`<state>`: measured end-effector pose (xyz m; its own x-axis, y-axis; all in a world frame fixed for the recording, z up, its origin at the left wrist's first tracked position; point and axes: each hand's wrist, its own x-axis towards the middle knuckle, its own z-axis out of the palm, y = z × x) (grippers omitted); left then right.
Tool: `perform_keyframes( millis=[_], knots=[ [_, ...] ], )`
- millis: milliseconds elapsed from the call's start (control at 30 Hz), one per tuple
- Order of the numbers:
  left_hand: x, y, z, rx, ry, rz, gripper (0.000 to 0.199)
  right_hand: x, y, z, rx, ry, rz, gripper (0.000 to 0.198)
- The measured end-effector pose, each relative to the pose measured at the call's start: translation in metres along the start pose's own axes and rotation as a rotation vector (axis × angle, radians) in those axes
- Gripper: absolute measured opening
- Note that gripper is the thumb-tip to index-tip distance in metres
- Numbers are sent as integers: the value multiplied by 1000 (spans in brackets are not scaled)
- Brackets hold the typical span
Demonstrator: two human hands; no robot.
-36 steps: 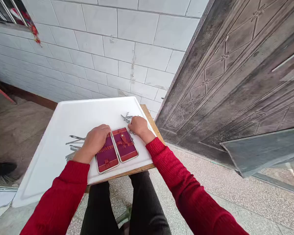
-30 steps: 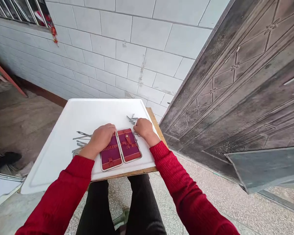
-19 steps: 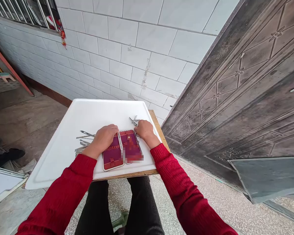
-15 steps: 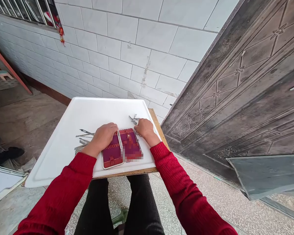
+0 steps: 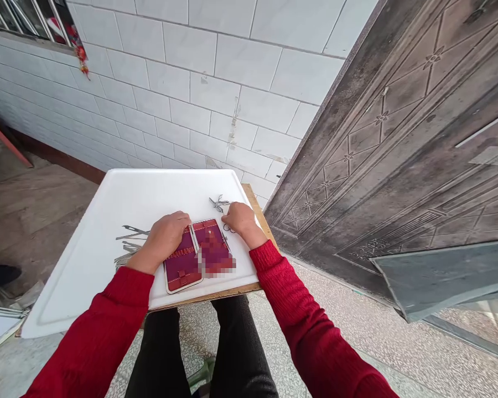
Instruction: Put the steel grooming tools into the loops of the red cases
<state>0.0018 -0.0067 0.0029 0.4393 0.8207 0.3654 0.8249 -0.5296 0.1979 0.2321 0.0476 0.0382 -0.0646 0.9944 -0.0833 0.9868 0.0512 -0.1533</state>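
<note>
An open manicure case (image 5: 190, 269) with a purple lining, red elastic loops and a pale rim lies near the front of the white board. My left hand (image 5: 169, 235) rests over its left half, fingers curled round the far edge close to the hinge. Beyond the case's right corner, my right hand (image 5: 239, 217) is closed, thumb and fingers together; whatever they hold is hidden. Dark ring handles (image 5: 229, 228), like those of small scissors, show just below that hand. Small metal nail tools (image 5: 218, 203) lie behind it. Part of the case is pixelated.
Several slim metal tools (image 5: 128, 246) lie on the white board (image 5: 78, 276) left of my left hand. Wood (image 5: 259, 207) sticks out beneath its right side. A tiled wall (image 5: 182, 83) stands behind, and a carved dark door (image 5: 357, 166) rises at the right.
The view has shifted slightly, so the board and case appear a little further left. Both hands keep nearly the same places relative to the case.
</note>
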Motion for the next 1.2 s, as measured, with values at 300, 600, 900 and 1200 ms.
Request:
perform_keyframes(
  millis=[300, 600, 900, 1200],
  knots=[
    [2, 1, -1, 24, -33, -22, 30, -2, -1, -1, -16, 18, -5, 29],
    [0, 2, 1, 27, 8, 3, 30, -3, -1, -2, -32, 13, -18, 29],
    [1, 1, 1, 21, -19, -10, 30, -1, 0, 0, -45, 23, -35, 27],
    [1, -3, 2, 20, -18, 5, 30, 1, -4, 0, -27, 15, -20, 28]
  ],
)
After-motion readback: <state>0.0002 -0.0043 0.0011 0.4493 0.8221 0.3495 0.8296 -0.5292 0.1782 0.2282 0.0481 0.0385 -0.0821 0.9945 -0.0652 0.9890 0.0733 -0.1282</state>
